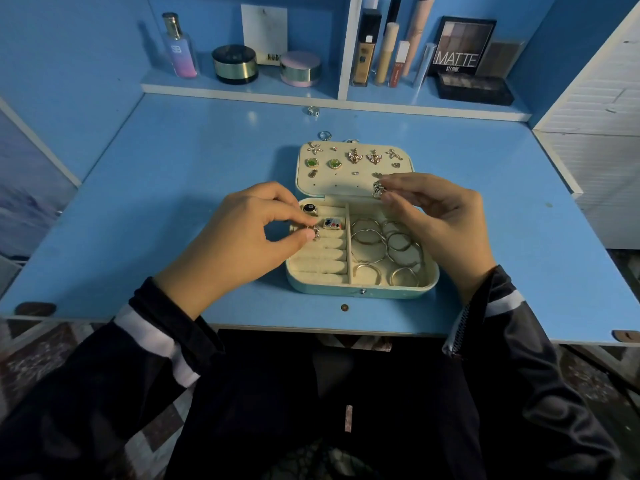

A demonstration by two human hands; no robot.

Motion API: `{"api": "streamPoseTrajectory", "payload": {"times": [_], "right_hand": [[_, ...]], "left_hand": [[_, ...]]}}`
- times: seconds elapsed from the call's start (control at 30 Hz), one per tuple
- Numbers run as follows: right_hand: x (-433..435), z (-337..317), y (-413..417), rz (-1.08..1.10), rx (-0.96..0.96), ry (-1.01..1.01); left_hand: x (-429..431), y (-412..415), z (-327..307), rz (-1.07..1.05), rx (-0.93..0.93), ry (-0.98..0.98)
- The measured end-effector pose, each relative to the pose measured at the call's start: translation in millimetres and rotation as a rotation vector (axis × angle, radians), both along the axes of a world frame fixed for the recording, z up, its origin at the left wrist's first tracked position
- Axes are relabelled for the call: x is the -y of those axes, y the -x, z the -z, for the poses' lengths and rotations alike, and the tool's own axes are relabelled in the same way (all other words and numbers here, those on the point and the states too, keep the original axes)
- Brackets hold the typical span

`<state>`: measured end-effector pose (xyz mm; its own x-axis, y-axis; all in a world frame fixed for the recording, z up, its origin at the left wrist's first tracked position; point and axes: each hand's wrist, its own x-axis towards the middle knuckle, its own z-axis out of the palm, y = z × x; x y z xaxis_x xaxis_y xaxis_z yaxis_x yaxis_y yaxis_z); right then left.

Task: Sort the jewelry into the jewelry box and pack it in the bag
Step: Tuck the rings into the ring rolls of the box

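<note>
Jewelry box (346, 292) is lying open near the front edge of the desk (173, 202), its lid (346, 189) tipped back. The left hand (249, 237) is pinching a silver ring (316, 233) over the ring rolls (322, 258) of the left compartment, evidently seating it in a slot. The right hand (440, 216) is pinching a second ring (378, 189) above the hinge, probably keeping it ready. Loose rings (325, 135) are lying toward the desk's back edge.

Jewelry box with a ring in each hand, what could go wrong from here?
1. The left hand only pinches its ring over the ring rolls; a slip could drop it onto the desk.
2. The right hand holds a second ring by the lid edge; a bump might loosen the earrings.
3. The loose rings behind the lid could be forgotten.
</note>
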<state>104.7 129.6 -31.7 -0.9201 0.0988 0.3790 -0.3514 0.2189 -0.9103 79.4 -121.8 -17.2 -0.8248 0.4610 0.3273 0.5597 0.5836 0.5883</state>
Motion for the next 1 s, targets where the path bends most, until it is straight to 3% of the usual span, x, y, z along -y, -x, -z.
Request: {"api": "streamPoseTrajectory", "payload": {"times": [0.3,0.4,0.53,0.77,1.0], "right_hand": [[4.8,-14.3,-7.3,-0.034,0.017,0.006],[10.1,-19.1,-11.2,-0.077,0.054,-0.015],[19.4,-17.7,-16.1,-0.156,0.133,-0.078],[29.6,-16.0,-21.2,-0.126,0.071,-0.286],[33.1,-14.5,-24.3,-0.179,0.040,-0.362]], "left_hand": [[2.9,8.8,1.2,0.041,0.011,-0.038],[1.2,14.8,11.8,-0.001,-0.064,-0.146],[-2.5,22.9,24.9,-0.087,-0.130,-0.133],[-4.4,24.2,34.2,-0.086,0.075,0.001],[-6.1,21.1,34.0,-0.084,0.088,0.012]]}}
